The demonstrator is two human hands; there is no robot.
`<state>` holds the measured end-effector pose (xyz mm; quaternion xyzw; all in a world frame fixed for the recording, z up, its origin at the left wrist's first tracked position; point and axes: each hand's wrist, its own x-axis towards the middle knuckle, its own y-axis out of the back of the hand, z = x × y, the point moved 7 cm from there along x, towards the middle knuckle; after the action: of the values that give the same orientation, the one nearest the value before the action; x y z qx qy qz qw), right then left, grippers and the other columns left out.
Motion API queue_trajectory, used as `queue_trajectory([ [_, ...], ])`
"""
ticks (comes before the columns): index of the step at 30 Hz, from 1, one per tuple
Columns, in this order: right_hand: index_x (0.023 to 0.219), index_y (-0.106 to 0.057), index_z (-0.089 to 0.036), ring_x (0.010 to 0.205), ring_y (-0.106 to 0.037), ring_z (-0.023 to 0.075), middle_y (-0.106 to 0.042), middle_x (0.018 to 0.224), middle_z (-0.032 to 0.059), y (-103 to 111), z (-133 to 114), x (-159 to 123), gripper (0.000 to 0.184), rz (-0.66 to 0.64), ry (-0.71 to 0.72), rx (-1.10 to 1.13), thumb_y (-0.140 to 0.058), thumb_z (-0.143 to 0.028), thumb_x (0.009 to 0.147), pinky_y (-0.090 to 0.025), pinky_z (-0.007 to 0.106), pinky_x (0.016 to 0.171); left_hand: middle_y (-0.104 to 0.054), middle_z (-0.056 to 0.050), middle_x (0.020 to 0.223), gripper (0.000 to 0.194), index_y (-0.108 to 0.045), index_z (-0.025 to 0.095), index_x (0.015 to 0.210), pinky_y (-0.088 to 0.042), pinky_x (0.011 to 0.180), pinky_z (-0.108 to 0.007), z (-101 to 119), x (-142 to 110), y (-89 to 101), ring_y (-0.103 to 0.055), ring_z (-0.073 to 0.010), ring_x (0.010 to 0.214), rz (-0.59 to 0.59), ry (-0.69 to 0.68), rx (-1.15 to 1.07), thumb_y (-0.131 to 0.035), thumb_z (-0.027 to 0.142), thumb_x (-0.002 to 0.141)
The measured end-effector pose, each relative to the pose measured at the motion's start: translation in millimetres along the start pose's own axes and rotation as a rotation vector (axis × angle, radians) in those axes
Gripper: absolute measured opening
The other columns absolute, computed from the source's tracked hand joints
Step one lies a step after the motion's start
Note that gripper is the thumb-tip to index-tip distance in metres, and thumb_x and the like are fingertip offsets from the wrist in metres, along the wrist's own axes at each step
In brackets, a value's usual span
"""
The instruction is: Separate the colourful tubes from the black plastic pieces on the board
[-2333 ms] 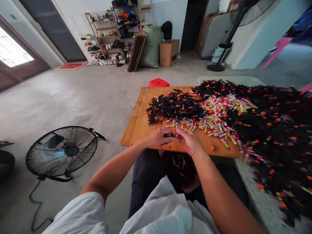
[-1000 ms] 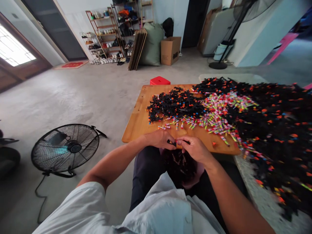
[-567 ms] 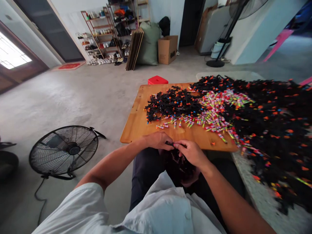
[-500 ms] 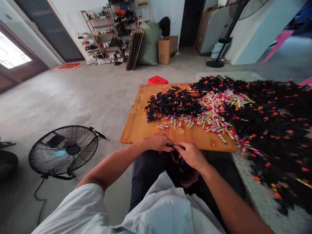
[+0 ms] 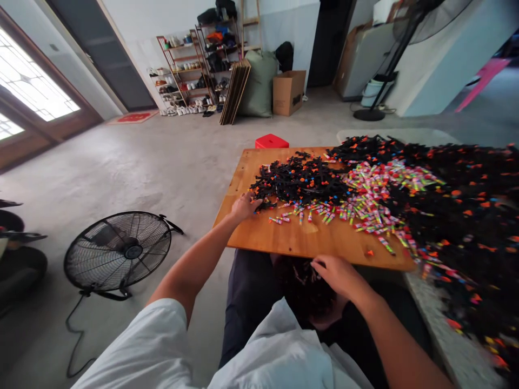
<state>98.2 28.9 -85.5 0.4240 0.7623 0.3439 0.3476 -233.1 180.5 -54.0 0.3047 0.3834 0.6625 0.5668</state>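
Observation:
My left hand (image 5: 244, 206) reaches out over the wooden board (image 5: 284, 240) and touches the near left edge of a heap of small black pieces (image 5: 302, 181) with coloured caps; its fingers are curled at the heap. My right hand (image 5: 338, 274) hangs below the board's near edge, over a pile of dark pieces in my lap (image 5: 302, 283), fingers pinched together at that pile. What those fingers hold is too small to make out. Many-coloured little tubes (image 5: 365, 197) lie spread on the board beside the black heap.
A far larger black heap (image 5: 462, 200) covers the stone-topped table at the right. A floor fan (image 5: 117, 251) stands on the concrete at my left. A red stool (image 5: 271, 141) is behind the board. Shoe racks, a cardboard box and a standing fan line the far wall.
My hands were together at the board's near edge, working one small piece. Now they are apart: the left has gone forward to the black heap, the right has dropped towards my lap.

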Motion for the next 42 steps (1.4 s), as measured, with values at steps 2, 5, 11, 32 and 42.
queue_trajectory([
  [2, 0.097, -0.077, -0.022, 0.094, -0.073, 0.0223, -0.08, 0.1, 0.0082, 12.5, -30.6, 27.7, 0.029, 0.111, 0.036, -0.023, -0.05, -0.029, 0.103, -0.046, 0.028, 0.082, -0.072, -0.012, 0.113, 0.049, -0.068, 0.02, 0.129, -0.051, 0.088, -0.032, 0.6, 6.5, -8.3, -0.069, -0.0256, 0.101, -0.043, -0.018, -0.009, -0.074, 0.05, 0.09],
  [5, 0.108, -0.077, -0.021, 0.105, -0.071, 0.0224, -0.078, 0.115, 0.0095, 22.4, -72.1, 74.3, 0.028, 0.217, 0.065, -0.084, -0.049, -0.024, 0.104, -0.046, 0.028, 0.09, -0.071, -0.01, 0.112, 0.049, -0.068, 0.021, 0.127, -0.05, 0.087, -0.031, 7.3, 6.4, -15.6, -0.067, -0.0249, 0.101, -0.052, -0.105, -0.04, -0.08, 0.045, 0.085],
  [11, 0.118, -0.075, -0.018, 0.114, -0.068, 0.0281, -0.072, 0.126, 0.0151, 9.0, -114.1, 132.0, 0.03, 0.185, 0.081, -0.172, -0.05, -0.025, 0.103, -0.048, 0.036, 0.1, -0.069, -0.004, 0.094, 0.02, -0.066, 0.019, 0.106, -0.049, 0.079, -0.028, 9.0, -2.7, -12.2, -0.063, -0.0168, 0.084, -0.016, -0.173, -0.233, -0.072, 0.024, 0.087],
  [32, 0.095, -0.058, -0.023, 0.05, -0.056, 0.0103, -0.068, 0.075, -0.0037, 60.5, -67.1, 58.8, 0.023, 0.351, 0.177, 1.214, -0.069, -0.04, 0.085, -0.049, 0.023, 0.05, -0.062, 0.003, 0.07, 0.04, -0.072, 0.014, 0.111, -0.044, 0.053, -0.019, 112.7, -113.9, -7.1, -0.055, -0.0078, 0.055, -0.634, -0.429, -0.645, -0.077, 0.046, 0.088],
  [42, 0.107, -0.078, -0.018, 0.054, -0.056, 0.0098, -0.07, 0.079, 0.0004, 66.8, -72.8, 38.8, 0.031, 0.269, 0.259, 1.111, -0.072, -0.042, 0.088, -0.047, 0.025, 0.054, -0.064, 0.002, 0.067, 0.032, -0.077, 0.013, 0.093, -0.038, 0.057, -0.019, 132.8, -122.6, 6.7, -0.052, -0.0081, 0.058, -0.605, -0.651, -0.482, -0.07, 0.044, 0.093],
])
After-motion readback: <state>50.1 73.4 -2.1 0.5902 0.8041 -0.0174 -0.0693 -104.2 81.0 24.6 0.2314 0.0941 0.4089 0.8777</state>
